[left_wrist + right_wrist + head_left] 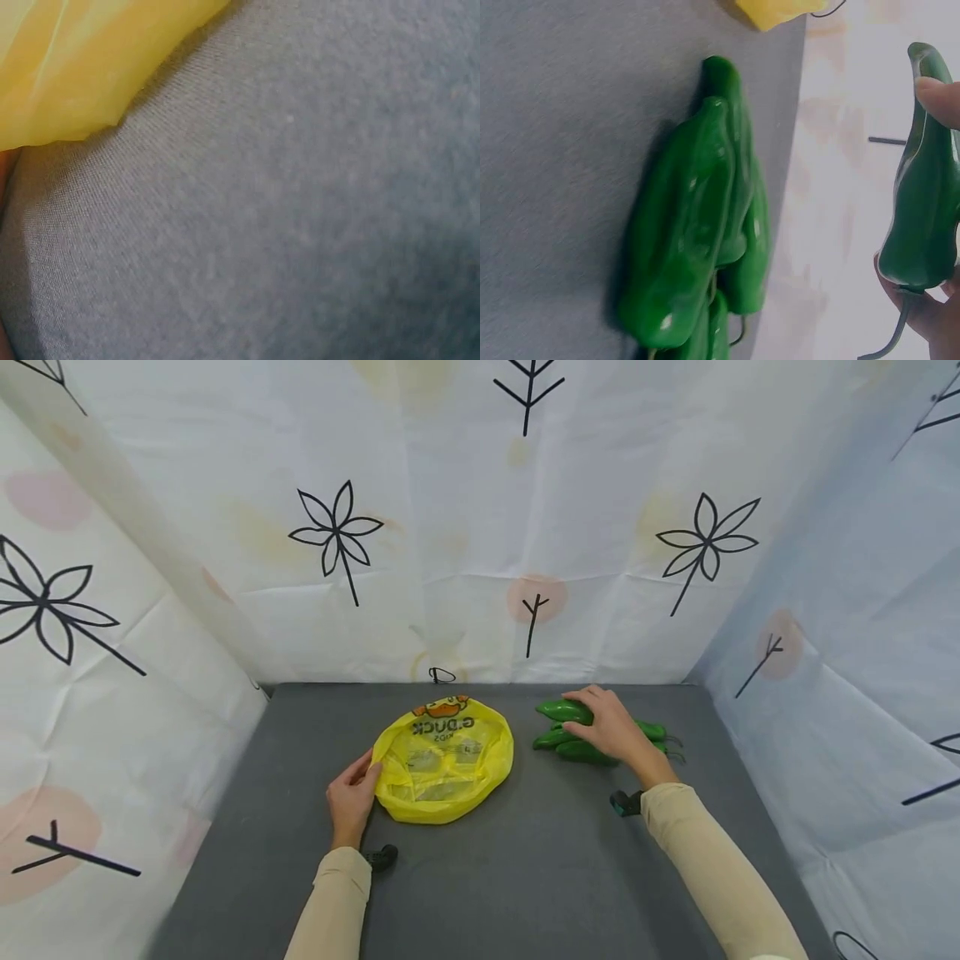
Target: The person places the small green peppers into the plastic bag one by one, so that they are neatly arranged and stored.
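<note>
My left hand [351, 793] pinches the left rim of a yellow plastic bag [433, 814], which lies with its mouth spread wide on the table. Mirrored lettering and a duck print show on its far side. In the left wrist view only a yellow edge of the bag [67, 97] and a sliver of the hand appear. Over at the right, my right hand [617, 728] grips a green chili pepper [922, 202] by its length, lifted above the others, its thin stem pointing back toward the wrist. Below that hand lie several more green peppers [679, 232], bunched side by side.
A dark grey cloth covers the table [495, 885]. White printed curtains [465, 527] rise along its back and both sides. The peppers lie to the right of the bag, near the table's back edge.
</note>
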Action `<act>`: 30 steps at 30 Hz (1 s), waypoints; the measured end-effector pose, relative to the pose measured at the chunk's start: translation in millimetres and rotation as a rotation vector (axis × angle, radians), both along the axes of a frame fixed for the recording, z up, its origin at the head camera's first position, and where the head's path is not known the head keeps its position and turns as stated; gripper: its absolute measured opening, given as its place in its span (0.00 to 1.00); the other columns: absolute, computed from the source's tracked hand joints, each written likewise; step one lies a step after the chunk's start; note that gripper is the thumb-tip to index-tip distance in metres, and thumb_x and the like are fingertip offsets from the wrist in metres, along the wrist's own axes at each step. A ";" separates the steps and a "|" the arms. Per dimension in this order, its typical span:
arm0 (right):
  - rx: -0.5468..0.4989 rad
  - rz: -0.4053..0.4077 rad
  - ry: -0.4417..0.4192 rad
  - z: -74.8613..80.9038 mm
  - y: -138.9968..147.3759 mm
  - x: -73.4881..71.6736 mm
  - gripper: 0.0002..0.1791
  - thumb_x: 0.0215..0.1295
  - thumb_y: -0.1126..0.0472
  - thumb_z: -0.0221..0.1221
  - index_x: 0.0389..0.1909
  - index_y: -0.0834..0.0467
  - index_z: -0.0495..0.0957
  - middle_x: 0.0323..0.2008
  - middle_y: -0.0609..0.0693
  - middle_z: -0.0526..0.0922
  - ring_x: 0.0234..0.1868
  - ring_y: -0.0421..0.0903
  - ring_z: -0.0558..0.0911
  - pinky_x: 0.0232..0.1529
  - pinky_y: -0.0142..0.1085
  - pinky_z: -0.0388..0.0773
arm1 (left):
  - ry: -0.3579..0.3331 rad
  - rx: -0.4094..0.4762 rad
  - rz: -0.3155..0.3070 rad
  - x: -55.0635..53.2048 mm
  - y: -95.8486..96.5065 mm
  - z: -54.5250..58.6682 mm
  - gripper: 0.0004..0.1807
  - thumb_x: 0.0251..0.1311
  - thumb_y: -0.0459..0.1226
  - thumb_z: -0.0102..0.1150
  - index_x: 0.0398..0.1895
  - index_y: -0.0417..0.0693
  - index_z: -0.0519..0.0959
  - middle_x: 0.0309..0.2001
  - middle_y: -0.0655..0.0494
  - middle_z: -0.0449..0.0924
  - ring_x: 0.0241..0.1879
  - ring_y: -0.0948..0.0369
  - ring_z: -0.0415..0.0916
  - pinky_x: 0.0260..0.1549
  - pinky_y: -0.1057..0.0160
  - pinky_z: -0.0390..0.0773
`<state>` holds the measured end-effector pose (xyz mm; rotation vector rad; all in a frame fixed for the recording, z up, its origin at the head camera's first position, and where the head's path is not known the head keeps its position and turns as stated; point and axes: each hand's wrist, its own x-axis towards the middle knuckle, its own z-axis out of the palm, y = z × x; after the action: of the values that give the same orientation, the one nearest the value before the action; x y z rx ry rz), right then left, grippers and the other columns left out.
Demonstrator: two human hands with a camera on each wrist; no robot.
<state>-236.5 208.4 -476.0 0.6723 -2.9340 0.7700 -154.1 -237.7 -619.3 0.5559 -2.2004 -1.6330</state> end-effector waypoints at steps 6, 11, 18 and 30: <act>0.014 0.026 0.026 6.7 -9.8 -7.0 0.31 0.67 0.54 0.68 0.69 0.57 0.73 0.61 0.59 0.77 0.55 0.59 0.77 0.53 0.56 0.74 | 0.010 -0.001 0.005 -1.9 1.2 -1.0 0.22 0.63 0.51 0.69 0.59 0.58 0.85 0.54 0.50 0.88 0.39 0.79 0.79 0.37 0.84 0.76; -0.016 0.055 -0.006 14.7 -20.7 -11.3 0.31 0.67 0.55 0.68 0.69 0.57 0.73 0.62 0.58 0.78 0.60 0.58 0.78 0.59 0.56 0.76 | 0.009 -0.017 0.011 -1.4 0.9 -0.9 0.22 0.63 0.51 0.69 0.58 0.57 0.86 0.53 0.49 0.88 0.38 0.80 0.78 0.36 0.85 0.75; -0.036 0.043 -0.085 22.1 -36.5 -14.9 0.31 0.67 0.52 0.67 0.69 0.54 0.74 0.64 0.56 0.78 0.64 0.58 0.77 0.64 0.56 0.75 | 0.016 -0.006 0.012 -1.5 0.0 -0.8 0.22 0.63 0.52 0.69 0.58 0.57 0.86 0.54 0.49 0.88 0.38 0.81 0.77 0.36 0.85 0.75; 0.017 0.119 -0.019 25.7 -64.3 -18.2 0.30 0.65 0.48 0.68 0.67 0.51 0.78 0.57 0.54 0.82 0.56 0.56 0.79 0.67 0.57 0.70 | 0.032 -0.017 0.011 0.0 0.1 0.3 0.22 0.62 0.51 0.70 0.57 0.56 0.86 0.51 0.48 0.89 0.36 0.80 0.78 0.34 0.84 0.75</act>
<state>-254.7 144.1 -450.2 0.8528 -2.9426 0.7651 -154.1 -237.6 -619.0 0.5333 -2.1828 -1.6046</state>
